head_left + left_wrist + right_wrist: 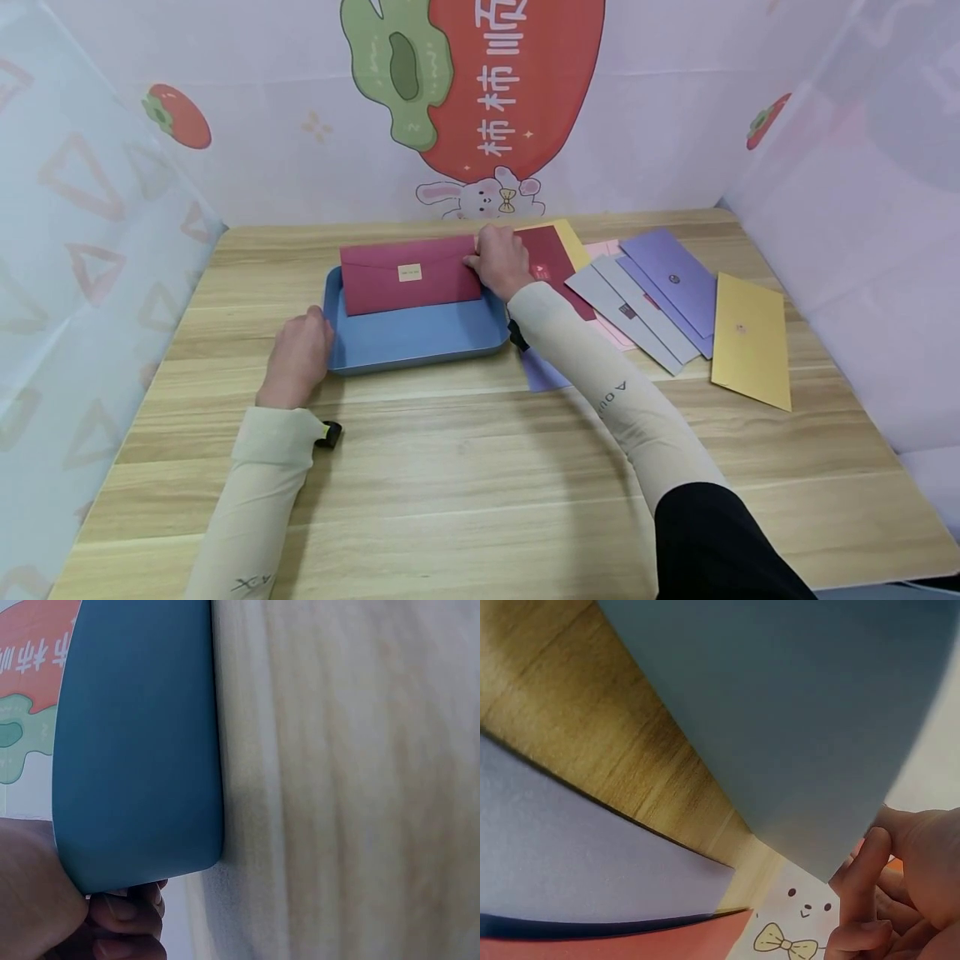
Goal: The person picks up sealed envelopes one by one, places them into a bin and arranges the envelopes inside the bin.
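A shallow blue tray (pixel 420 337) sits on the table, and its outer wall fills much of the left wrist view. My left hand (pixel 298 348) grips the tray's left rim, with thumb and curled fingers (pixel 126 911) around the edge. A dark red envelope (pixel 442 283) with a small cream label leans in the tray along the back wall, its top above the rim. My right hand (pixel 501 257) pinches that envelope's upper right end. In the right wrist view, the tray wall (pixel 795 735) hides the envelope from sight.
Right of the tray lie a maroon envelope (pixel 551 258), grey envelopes (pixel 626 308), purple envelopes (pixel 675 283) and a gold envelope (pixel 750 342), several overlapping. Part of another purple envelope (pixel 542 372) shows beneath my right forearm. A printed cloth (pixel 285 150) backs the wooden table.
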Available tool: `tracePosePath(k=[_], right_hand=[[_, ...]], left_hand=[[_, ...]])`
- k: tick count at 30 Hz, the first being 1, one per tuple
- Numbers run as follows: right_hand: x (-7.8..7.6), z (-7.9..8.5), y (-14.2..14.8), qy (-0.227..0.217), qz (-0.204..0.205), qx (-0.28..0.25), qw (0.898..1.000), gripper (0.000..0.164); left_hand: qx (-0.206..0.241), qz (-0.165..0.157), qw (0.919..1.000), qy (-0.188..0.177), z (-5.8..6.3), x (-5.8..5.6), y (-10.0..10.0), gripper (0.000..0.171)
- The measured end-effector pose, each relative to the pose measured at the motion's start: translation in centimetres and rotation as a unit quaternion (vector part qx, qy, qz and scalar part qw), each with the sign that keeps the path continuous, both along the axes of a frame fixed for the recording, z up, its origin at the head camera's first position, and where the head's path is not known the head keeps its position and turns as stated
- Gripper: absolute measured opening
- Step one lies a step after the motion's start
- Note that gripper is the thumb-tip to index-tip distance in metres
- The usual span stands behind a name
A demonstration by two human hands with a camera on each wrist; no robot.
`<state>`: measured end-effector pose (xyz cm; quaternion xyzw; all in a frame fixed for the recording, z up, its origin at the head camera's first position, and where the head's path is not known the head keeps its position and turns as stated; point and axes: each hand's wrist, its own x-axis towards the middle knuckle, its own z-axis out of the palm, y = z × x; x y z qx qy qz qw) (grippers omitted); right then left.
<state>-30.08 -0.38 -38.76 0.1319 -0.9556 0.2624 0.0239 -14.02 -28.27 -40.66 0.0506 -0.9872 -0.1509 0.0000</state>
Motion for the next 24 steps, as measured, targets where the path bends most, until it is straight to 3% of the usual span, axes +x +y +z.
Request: tracePosePath(k=[6,10,19,24], right_hand=[[0.14,0.23,0.03,-0.004,0.007,-0.005,1.000,0.037],[0.29,0.31,-0.04,-0.010,0.008,-0.002,1.000,0.028],[0.50,0.07,-0.43,-0.052,0.008,0.023,0.998,0.025],[0.48,0.35,-0.40,-0.088,0.016,0.018,0.996,0.036]], left_hand=[[0.001,0.003,1.0000,-0.003,0.09,-0.06,-0.05,0.031],[0.001,0.005,1.0000,-0.004,0.15,-0.05,-0.02,0.031],[0.009,0.002,1.0000,0.002,-0.12,0.10,-0.02,0.031],[0.008,-0.001,0.9999,0.011,0.02,0.07,-0.04,0.030]])
